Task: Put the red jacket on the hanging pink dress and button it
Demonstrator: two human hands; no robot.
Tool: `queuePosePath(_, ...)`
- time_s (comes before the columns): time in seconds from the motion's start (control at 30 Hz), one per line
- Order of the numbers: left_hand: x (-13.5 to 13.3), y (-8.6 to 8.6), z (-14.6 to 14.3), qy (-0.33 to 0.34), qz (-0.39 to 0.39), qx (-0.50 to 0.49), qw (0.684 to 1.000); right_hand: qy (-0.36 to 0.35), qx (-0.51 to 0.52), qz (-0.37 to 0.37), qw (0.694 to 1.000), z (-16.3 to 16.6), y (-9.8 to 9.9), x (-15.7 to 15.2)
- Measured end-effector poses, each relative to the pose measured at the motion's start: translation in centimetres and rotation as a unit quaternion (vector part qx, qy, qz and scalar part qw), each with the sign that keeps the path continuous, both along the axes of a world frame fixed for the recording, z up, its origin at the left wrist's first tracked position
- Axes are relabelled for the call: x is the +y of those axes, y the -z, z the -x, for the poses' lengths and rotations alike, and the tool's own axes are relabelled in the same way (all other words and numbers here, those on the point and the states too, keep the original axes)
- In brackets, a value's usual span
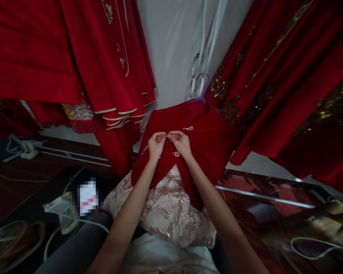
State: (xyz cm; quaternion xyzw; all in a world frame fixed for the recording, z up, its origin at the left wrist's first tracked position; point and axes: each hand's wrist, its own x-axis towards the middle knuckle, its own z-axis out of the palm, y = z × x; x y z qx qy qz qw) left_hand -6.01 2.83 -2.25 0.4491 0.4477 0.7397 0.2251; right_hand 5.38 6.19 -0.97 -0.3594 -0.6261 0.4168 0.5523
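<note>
A red jacket [208,152] on a purple hanger [202,99] is spread in front of me, its lower front parted. My left hand [157,144] and my right hand [180,141] meet at its front opening, fingertips pinched close together. Between them shows a small gold frog fastener [167,134], each hand seeming to grip one side. Whether its two halves are joined is too small to tell. Another ornate gold fastener [176,154] sits just below my right hand, and one more clasp [190,128] lies above it. Beneath the jacket is a cream and gold brocade cloth [171,201].
Red garments with gold trim [103,57] hang at the left, and red embroidered garments [274,83] at the right. A lit, pixelated screen [87,198] and a white cable [94,223] are at the lower left. A metal rail [263,196] runs low on the right.
</note>
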Motion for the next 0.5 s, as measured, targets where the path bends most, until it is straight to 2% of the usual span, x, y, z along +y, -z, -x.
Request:
queuePosePath(0.23,-0.1,0.2,-0.1,0.005,-0.003,-0.004,1.0,0.059,-0.052,-0.034,0.996,0.4,-0.5,-0.4)
queuePosePath(0.5,0.2,1.0,0.1,0.002,-0.007,-0.01,1.0,0.081,-0.056,-0.053,0.994,0.6,-0.3,-0.6)
